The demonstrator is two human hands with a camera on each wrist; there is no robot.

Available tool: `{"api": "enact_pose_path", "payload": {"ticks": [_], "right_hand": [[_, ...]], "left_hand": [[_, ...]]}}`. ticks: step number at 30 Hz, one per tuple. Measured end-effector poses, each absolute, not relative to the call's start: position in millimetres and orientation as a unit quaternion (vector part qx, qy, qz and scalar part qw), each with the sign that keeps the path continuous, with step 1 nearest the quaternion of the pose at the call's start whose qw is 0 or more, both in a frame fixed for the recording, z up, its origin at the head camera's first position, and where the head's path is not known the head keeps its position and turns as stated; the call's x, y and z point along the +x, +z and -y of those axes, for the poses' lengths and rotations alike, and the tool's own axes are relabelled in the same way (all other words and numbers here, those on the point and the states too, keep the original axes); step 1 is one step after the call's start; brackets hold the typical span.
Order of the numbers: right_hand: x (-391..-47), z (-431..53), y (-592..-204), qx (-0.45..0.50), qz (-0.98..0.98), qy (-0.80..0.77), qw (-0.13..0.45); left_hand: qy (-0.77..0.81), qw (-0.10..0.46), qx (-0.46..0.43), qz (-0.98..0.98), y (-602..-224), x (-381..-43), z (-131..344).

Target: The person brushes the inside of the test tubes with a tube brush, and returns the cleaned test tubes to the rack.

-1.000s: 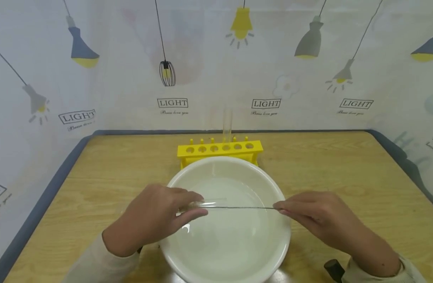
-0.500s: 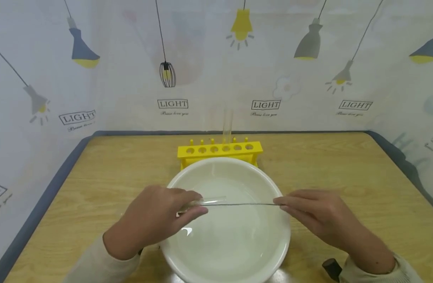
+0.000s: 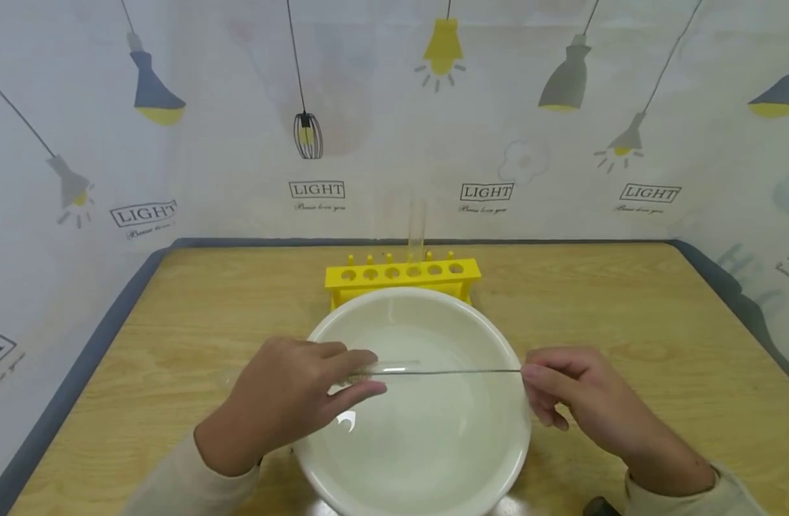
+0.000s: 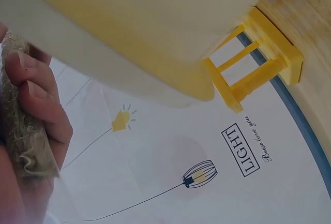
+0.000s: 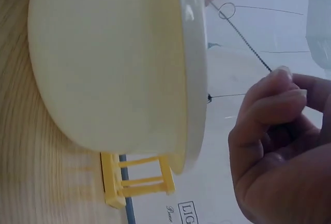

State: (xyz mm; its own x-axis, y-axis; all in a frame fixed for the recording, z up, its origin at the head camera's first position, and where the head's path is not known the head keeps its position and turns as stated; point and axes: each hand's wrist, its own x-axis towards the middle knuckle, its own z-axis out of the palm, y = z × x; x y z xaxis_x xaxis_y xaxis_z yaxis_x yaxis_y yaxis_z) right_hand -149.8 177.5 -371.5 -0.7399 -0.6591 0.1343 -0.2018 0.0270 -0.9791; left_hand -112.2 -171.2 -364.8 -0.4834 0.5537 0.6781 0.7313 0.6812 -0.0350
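the left hand [image 3: 291, 387] is gripping a clear tube [image 3: 399, 365], lying sideways above the white basin [image 3: 519, 459]. near the basin's right rim, the right hand [image 3: 587, 401] is pinching the wire [image 3: 461, 371] of a brush, whose bristles [image 4: 23, 123] are sitting inside the tube. a yellow rack [image 3: 403, 275] is standing behind the basin; the worktop [image 3: 594, 301] is extending to both sides.

The wire [image 3: 458, 372] between the hands [image 3: 291, 394] [image 3: 581, 405] crosses above the basin [image 3: 426, 451], whose near side lies free.
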Motion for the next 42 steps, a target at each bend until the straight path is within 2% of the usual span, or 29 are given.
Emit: {"api": "enact_pose_path", "payload": {"ticks": [8,18,21,26,29,35,42], "right_hand": [[-154.1,-179.8,-376.0,-0.278,-0.584,-0.708,0.285],[-156.1,-181.0,-374.0,-0.213,-0.563,-0.727,0.331],[-155.5,-182.0,-375.9,-0.232,-0.583,-0.717,0.304],[-154.6,-184.9,-379.2,-0.317,-0.63,-0.677,0.211],[-153.1,-186.4,-379.7,-0.333,-0.653,-0.658,0.172],[-150.5,-183.6,-377.0,-0.323,-0.695,-0.625,0.148],[-151.1,-182.6,-374.0,-0.292,-0.723,-0.61,0.143]], "left_hand": [[-0.125,0.349,-0.379,0.848,-363.8,-111.0,169.8],[-0.131,0.369,-0.387,0.835,-364.1,-112.8,168.2],[-0.131,0.36,-0.386,0.839,-364.8,-112.9,168.1],[-0.136,0.345,-0.381,0.847,-364.2,-113.3,169.6],[-0.138,0.342,-0.38,0.848,-364.5,-113.7,169.8],[-0.127,0.314,-0.369,0.865,-366.7,-110.9,169.6],[-0.127,0.316,-0.374,0.863,-366.1,-111.6,169.4]]}}
